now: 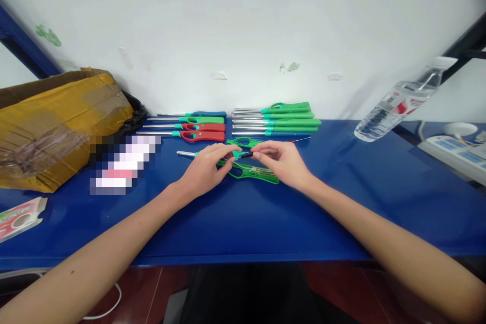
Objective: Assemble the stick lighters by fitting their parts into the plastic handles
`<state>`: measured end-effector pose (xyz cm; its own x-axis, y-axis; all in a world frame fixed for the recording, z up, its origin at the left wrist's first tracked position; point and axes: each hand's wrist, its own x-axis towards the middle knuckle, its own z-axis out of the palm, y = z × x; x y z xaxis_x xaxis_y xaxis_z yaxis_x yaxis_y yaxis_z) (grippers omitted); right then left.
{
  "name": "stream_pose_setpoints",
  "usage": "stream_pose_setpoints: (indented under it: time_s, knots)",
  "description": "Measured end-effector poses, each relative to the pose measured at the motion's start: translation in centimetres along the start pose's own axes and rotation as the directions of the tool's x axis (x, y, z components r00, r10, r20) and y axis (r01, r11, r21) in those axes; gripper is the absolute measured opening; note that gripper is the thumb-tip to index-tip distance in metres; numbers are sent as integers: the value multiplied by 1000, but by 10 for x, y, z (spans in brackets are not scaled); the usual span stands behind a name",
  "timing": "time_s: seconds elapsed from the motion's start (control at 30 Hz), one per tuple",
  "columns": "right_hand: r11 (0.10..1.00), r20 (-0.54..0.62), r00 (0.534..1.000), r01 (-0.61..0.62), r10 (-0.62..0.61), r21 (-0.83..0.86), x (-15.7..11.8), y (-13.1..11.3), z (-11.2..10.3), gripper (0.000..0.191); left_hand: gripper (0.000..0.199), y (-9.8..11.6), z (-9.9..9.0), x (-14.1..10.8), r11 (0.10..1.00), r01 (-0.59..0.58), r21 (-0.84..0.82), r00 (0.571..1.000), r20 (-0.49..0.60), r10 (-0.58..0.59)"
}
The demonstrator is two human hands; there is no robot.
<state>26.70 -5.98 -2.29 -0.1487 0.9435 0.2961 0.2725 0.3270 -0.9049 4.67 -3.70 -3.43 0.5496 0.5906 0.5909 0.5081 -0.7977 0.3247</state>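
My left hand (205,169) is closed on a lighter's inner assembly, with its metal tube (186,153) sticking out to the left and a turquoise part (238,154) at the fingertips. A small black cylindrical piece (246,155) is pinched in my right hand (283,163), its end against or close to the turquoise part. Just below the fingers lies an opened green handle half (261,175) with a clear insert in it. Another green handle piece (243,142) lies behind the hands, partly covered. A thin metal rod (302,138) points out behind my right hand.
Several long lighters with blue, green and red handles (205,135) lie at the back left, and several green ones (294,123) beside them. A taped carton (64,126) stands left, a water bottle (395,104) right. A power strip (455,149) is at the far right.
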Motion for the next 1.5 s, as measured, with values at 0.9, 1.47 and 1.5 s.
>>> stream_pose_setpoints:
  time_s: [0.9, 1.47, 1.5]
  knots:
    - [994, -6, 997, -75, 75, 78, 1, 4, 1, 17, 27, 3, -10, 5, 1000, 22, 15, 1000, -8, -22]
    - [995, 7, 997, -74, 74, 60, 1, 4, 2, 17, 21, 3, -11, 4, 998, 25, -53, 998, -48, -28]
    - [995, 9, 997, -73, 73, 60, 1, 4, 2, 16, 19, 2, -12, 5, 999, 26, -42, 998, -52, -29]
